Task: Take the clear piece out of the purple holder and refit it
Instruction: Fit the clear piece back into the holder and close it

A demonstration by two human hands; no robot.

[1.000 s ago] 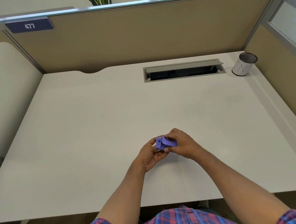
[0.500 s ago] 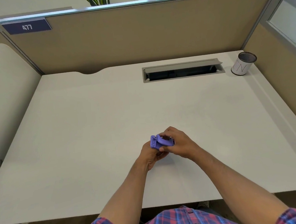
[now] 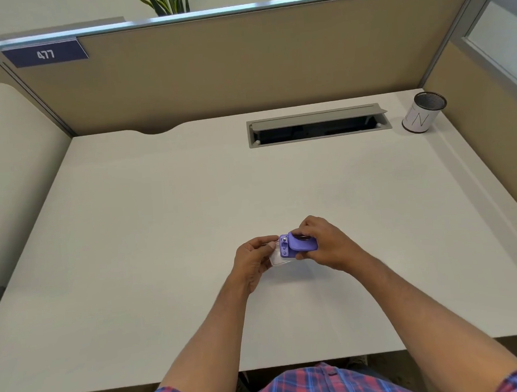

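Note:
A small purple holder (image 3: 300, 245) is held just above the white desk (image 3: 168, 231), near its front middle. My right hand (image 3: 323, 243) grips the holder from the right, fingers over its top and thumb under it. A clear piece (image 3: 277, 259) sticks out of the holder's left end, partly drawn out. My left hand (image 3: 253, 261) pinches that clear piece between thumb and fingers. The part of the clear piece inside the holder is hidden.
A grey cable slot (image 3: 318, 126) with its lid up is set into the desk at the back. A white mesh-topped cup (image 3: 423, 111) stands at the back right corner. Tan partition walls (image 3: 243, 69) close the desk on three sides.
The clear piece now shows to the left of the purple holder; earlier it could not be seen. My left hand has shifted left, away from the holder. My right hand stays on the holder.

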